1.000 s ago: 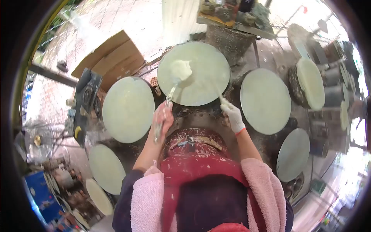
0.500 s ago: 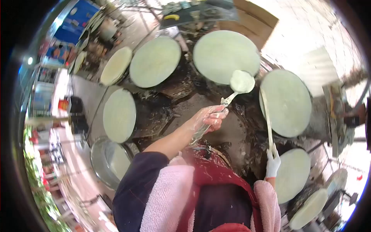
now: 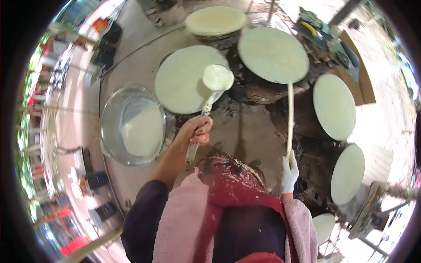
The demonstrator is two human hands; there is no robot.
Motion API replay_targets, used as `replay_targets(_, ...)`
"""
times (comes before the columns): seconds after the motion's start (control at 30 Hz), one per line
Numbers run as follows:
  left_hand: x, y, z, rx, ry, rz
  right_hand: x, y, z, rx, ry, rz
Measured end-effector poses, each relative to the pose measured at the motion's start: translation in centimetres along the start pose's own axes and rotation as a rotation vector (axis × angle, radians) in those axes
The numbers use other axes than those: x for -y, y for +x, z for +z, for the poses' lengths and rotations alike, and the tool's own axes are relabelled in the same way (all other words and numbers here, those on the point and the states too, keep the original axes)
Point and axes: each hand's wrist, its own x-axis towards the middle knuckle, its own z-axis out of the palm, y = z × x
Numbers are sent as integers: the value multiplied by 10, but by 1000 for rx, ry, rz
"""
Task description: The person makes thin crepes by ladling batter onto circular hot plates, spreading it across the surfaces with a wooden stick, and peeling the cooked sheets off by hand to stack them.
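Note:
My left hand (image 3: 196, 131), smeared with pale batter, is wrapped around the handle of a ladle (image 3: 218, 78). The ladle's round bowl, coated in the same pale batter, is over the near left round griddle (image 3: 180, 81), which has a pale green sheet across it. In a white glove, my right hand (image 3: 289, 173) grips a long, thin wooden stick (image 3: 290, 118). The stick's far end reaches the lower edge of another pale-covered griddle (image 3: 272, 52). At the left stands a large clear basin (image 3: 105, 127) with pale batter (image 3: 142, 131) inside.
More pale-covered griddles curve around the right, including one (image 3: 334, 106) and another (image 3: 347, 174). A stack of pale round sheets (image 3: 215, 22) lies at the back. Behind the griddles are a cardboard sheet (image 3: 357, 65) and a dark tray (image 3: 320, 35) with a yellow object.
The view has turned left, bringing the basin closer to the middle. My left hand has carried the ladle to the near left griddle. The stick has moved off the right griddle to another one.

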Motion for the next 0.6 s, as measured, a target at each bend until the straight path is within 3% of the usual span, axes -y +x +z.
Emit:
replay_targets(0.03, -6, -26, 11, -167, 44, 81, 0, 7, 19, 82, 7, -149)
replay_targets(0.13, 1, -88, -25, -342, -28, 236, 19, 12, 72, 295, 26, -156)
replay_targets(0.17, 15, -106, -45, -242, -141, 289, 21, 16, 83, 361, 10, -135)
replay_targets(0.27, 39, -165, -32, -520, -301, 450, 24, 28, 116, 559, -42, -134)
replay_targets(0.3, 43, -188, -30, -622, -160, 469, 21, 31, 128, 612, -37, -176)
replay_targets(0.47, 42, -258, -68, -852, -74, 511, 15, 36, 162, 675, -132, -226)
replay_targets(0.53, 33, -271, -89, -1000, 60, 486, 41, 0, 175, 708, -139, -67)
replay_targets(0.6, 19, -278, -123, -1178, 241, 404, 40, -34, 197, 718, -139, -73)
